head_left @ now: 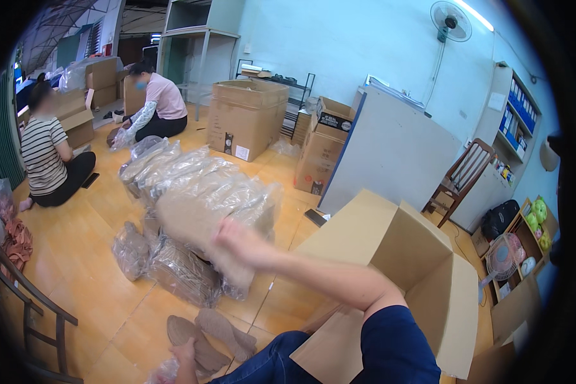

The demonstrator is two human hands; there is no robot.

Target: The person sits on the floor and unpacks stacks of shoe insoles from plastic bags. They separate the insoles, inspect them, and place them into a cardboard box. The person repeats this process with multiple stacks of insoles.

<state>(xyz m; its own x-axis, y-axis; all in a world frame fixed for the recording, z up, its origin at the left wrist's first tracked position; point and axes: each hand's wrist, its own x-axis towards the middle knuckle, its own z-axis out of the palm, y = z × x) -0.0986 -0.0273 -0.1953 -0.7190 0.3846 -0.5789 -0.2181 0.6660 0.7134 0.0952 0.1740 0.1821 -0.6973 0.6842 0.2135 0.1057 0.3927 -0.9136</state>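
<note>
My right arm reaches across the middle. My right hand (240, 243), smeared by motion, is closed on a limp tan fabric piece (184, 214) that sweeps in front of a heap of clear plastic bags. These bags (217, 176) hold tan and brown goods and lie in a long pile on the floor. At the lower edge my left hand (185, 352) grips a brown ribbed knitted piece (184, 329). Beside it on the floor rests a second brown knitted piece (227, 333). An open cardboard box (409, 256) stands at my right, flaps spread.
Two people, one in a striped shirt (43, 150) and one in pink (163, 99), sit on the floor at the far left. Large cartons (246, 115) and a grey panel (387, 144) stand behind the pile. A dark chair frame (29, 313) is at the left; a phone (315, 217) lies near the box.
</note>
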